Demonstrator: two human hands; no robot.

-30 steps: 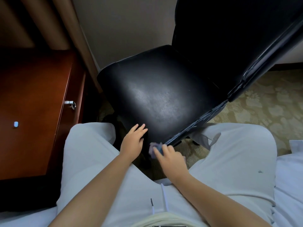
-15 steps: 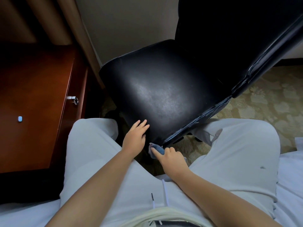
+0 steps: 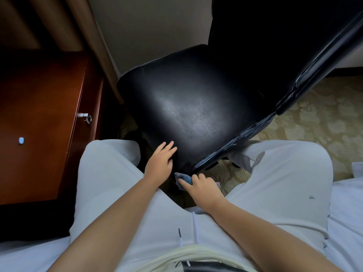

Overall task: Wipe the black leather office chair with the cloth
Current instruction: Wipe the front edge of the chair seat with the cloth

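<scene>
The black leather office chair (image 3: pixel 196 107) filled the middle of the view, its seat tilted toward the person, its dark backrest rising at the far right and its armrest (image 3: pixel 318 65) running diagonally down the right side. A faint grey sheen lay across the middle of the seat. To the left stood a reddish wooden cabinet (image 3: pixel 43 114) with a metal drawer handle (image 3: pixel 85 116); patterned carpet (image 3: pixel 324 122) showed at the right, beyond the chair.

The person sat near the camera in pale trousers (image 3: pixel 275 183), knees either side of the chair's near corner.

The left hand (image 3: pixel 160 163) lay flat on the seat's near edge, fingers straight and together, apparently steadying the chair and gripping nothing. The right hand (image 3: pixel 200 184) sat just below the seat's near corner, its fingers curled round the cloth (image 3: pixel 183 178), a small blue-grey wad held against the underside of that corner or right beside it; whether it actually touched the leather could not be told.

The step in hand looked like wiping the seat's lower near rim. Judging from the dull sheen across the seat top, the broad surfaces were probably left to do. The next move would call for drawing the cloth along the stitched right edge or up onto the seat, with the flat hand holding the chair against swivelling.
</scene>
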